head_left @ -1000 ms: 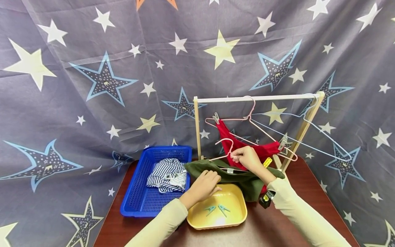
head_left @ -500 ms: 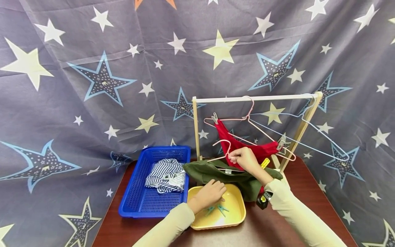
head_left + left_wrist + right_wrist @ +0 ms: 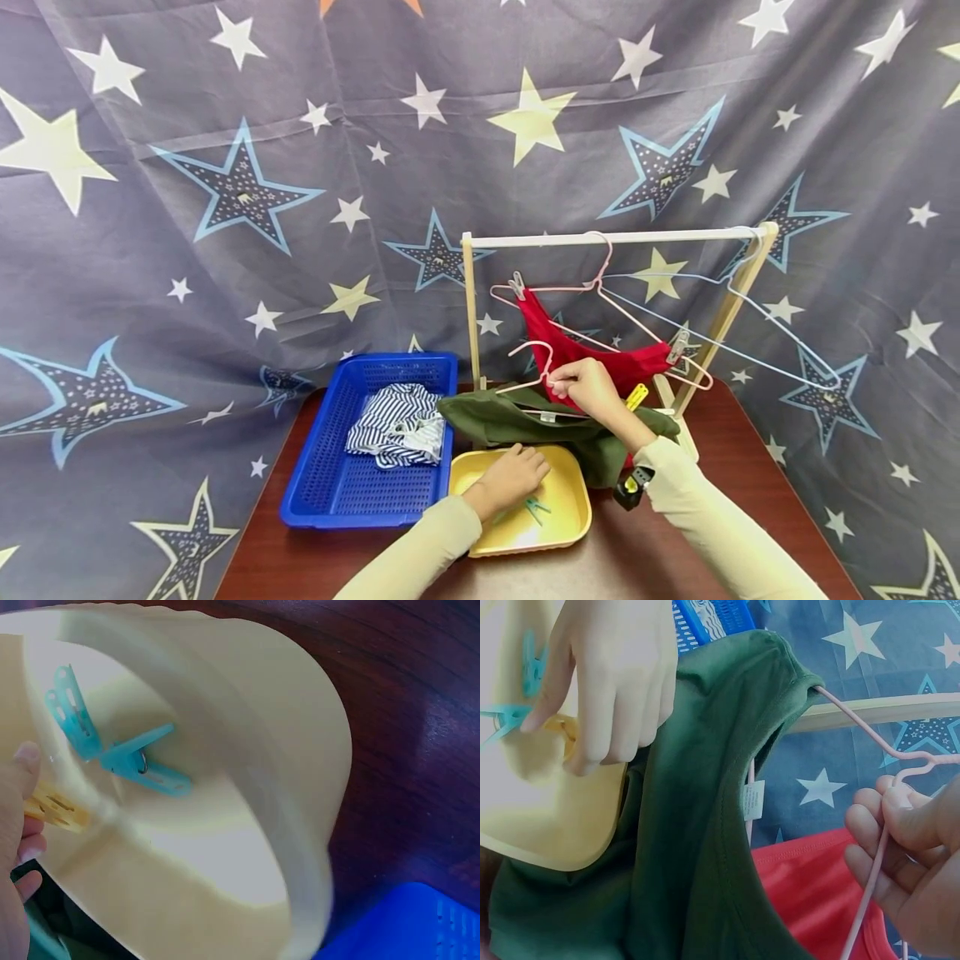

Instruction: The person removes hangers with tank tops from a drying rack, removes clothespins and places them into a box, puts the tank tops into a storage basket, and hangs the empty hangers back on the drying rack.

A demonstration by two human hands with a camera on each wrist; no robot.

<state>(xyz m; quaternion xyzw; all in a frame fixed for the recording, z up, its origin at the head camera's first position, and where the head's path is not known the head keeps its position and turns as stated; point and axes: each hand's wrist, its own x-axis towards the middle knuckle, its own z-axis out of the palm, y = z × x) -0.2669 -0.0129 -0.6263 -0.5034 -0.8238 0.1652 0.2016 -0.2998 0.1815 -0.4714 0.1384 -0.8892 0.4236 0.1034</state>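
In the head view my left hand (image 3: 513, 479) is down inside the yellow tray (image 3: 573, 521). The left wrist view shows its thumb and fingers pinching a yellow clothespin (image 3: 66, 811). Two blue clothespins (image 3: 150, 776) lie on the tray floor close by. My right hand (image 3: 588, 387) grips a pink hanger (image 3: 855, 717) just below its hook. A dark green garment (image 3: 495, 423) hangs on that hanger, slanting down behind the tray, a white label (image 3: 753, 800) at its neckline. Another yellow clothespin (image 3: 636, 397) shows beside the right wrist.
A rack with a white bar (image 3: 540, 241) stands behind. From it hang a red garment (image 3: 633, 367), held on a pink hanger by grey clothespins (image 3: 678, 346), and a bare blue hanger (image 3: 802, 339). Left of the tray, a blue basket (image 3: 352, 496) holds a striped garment (image 3: 393, 425).
My left hand has moved from the tray's far rim, by the green garment, down and slightly right into the tray, now covering one blue clothespin. The right hand keeps its grip on the hanger.
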